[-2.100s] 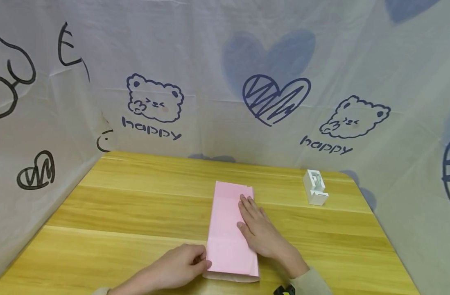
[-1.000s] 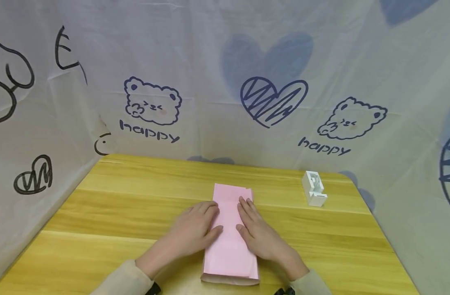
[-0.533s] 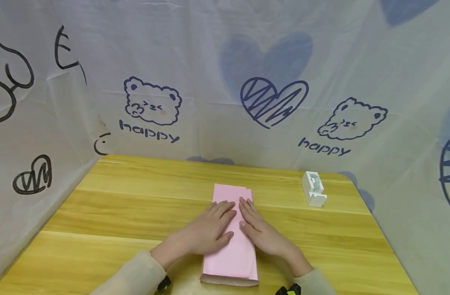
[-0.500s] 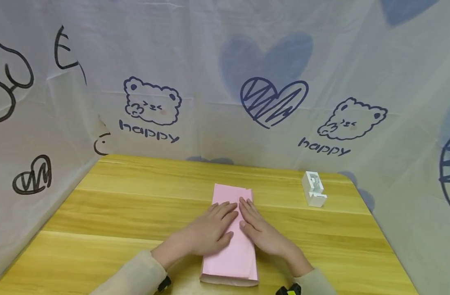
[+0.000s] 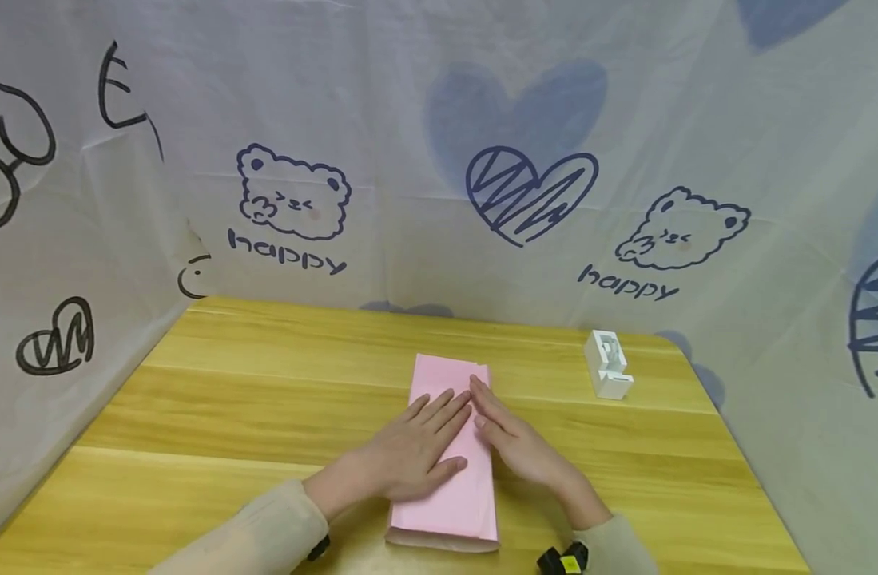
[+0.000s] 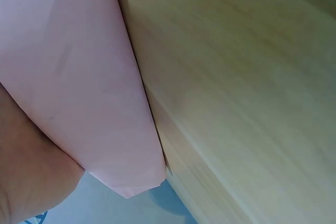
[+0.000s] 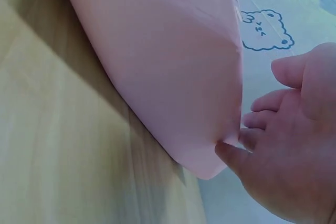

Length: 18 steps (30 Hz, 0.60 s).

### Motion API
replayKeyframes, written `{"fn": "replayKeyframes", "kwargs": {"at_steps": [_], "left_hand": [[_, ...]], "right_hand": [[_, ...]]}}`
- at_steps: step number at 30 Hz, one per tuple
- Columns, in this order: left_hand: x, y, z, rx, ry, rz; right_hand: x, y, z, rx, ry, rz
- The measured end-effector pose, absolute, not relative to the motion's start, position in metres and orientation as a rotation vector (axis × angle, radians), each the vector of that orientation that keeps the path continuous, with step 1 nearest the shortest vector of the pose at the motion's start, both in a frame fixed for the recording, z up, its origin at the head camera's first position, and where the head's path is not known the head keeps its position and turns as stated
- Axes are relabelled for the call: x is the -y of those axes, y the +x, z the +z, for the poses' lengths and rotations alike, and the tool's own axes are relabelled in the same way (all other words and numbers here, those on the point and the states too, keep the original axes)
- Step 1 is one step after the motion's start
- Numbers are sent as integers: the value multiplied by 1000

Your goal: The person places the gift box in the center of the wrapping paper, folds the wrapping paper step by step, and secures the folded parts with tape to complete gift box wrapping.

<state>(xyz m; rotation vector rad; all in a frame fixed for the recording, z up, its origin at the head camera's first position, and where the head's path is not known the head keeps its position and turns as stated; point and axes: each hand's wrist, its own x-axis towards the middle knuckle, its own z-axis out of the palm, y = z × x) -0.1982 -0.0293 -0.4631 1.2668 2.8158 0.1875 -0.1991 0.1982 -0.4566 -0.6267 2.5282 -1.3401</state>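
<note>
Left hand (image 5: 413, 457) spread flat, right hand (image 5: 521, 450) straight-fingered, neither gripping: uneven pressing could skid the paper (image 5: 453, 507) toward the far edge of the bench (image 5: 259, 391).

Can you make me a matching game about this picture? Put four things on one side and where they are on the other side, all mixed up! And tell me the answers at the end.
Things:
1. left hand
2. right hand
3. pink paper
4. white object

Where they are:
A. near the far right corner of the table
B. underneath the left hand
C. at the right edge of the pink paper
D. on top of the pink paper, fingers spread

Answers: 1-D, 2-C, 3-B, 4-A
</note>
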Motion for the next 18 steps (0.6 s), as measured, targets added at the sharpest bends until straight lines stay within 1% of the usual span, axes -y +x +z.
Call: {"fn": "replayKeyframes", "kwargs": {"at_steps": [5, 11, 14, 16, 18], "left_hand": [[30, -198, -464, -2830, 1290, 192], [31, -198, -464, -2831, 1302, 213], [31, -198, -465, -2835, 1310, 203], [31, -198, -465, -2842, 1314, 192], [31, -197, -465, -2845, 1319, 188]], "right_hand": [[-207, -203, -449, -2679, -631, -1463], [-240, -217, -440, -2959, -674, -1771], [-262, -225, -440, -3128, -587, -1844], [-279, -230, -443, -3230, -463, -1847], [-296, -235, -446, -3314, -280, -1773]]}}
